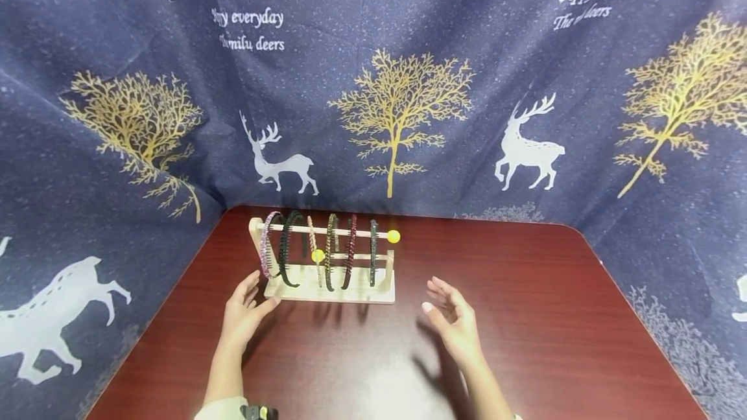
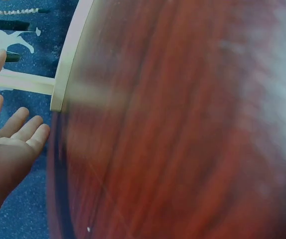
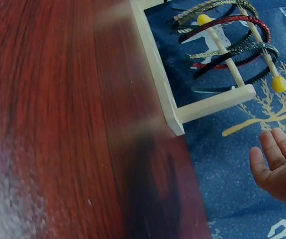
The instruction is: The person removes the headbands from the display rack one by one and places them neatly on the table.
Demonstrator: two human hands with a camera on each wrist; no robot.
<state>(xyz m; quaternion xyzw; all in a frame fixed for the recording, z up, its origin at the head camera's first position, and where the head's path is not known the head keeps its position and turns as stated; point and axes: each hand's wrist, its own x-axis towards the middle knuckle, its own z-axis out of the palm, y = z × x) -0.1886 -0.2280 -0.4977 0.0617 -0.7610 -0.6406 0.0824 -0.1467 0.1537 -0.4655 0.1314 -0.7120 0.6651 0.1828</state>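
Observation:
A pale wooden rack (image 1: 376, 294) with two rods stands toward the back of the table, left of centre. Several headbands hang on it, among them a glittery pink one (image 1: 264, 245), a black one (image 1: 284, 248) and a dark red one (image 1: 351, 251). My left hand (image 1: 240, 317) is by the rack's left end, thumb right at the base's corner and fingers spread. Off to the right of the rack, my right hand (image 1: 460, 326) hovers over the table with relaxed fingers and nothing in it. In the right wrist view the red headband (image 3: 222, 21) overlaps the rods.
The reddish-brown table (image 1: 525, 316) reaches around the rack. Yellow balls (image 1: 393, 236) cap the rod ends. Behind and beside the table hangs a blue cloth (image 1: 420, 18) printed with deer and trees.

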